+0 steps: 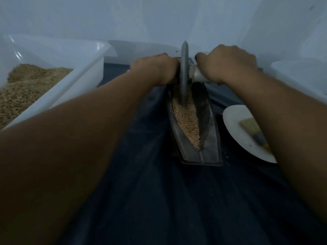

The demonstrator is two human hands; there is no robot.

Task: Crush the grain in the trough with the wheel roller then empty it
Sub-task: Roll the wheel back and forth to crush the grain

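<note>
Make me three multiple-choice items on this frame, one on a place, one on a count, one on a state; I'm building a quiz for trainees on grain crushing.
1. Where does the brush lie?
A. on the white plate, right of the trough
B. inside the trough
C. in the grain bin

2. How many hands grip the wheel roller's axle?
A. none
B. one
C. two

3. What is the state of the trough?
A. emptied
B. holding grain
C. overturned

Answers: 1 A, the brush rests on the plate; 2 C, the left hand and right hand each hold one side of the wheel; 3 B, tan grain fills its groove under the wheel.
</note>
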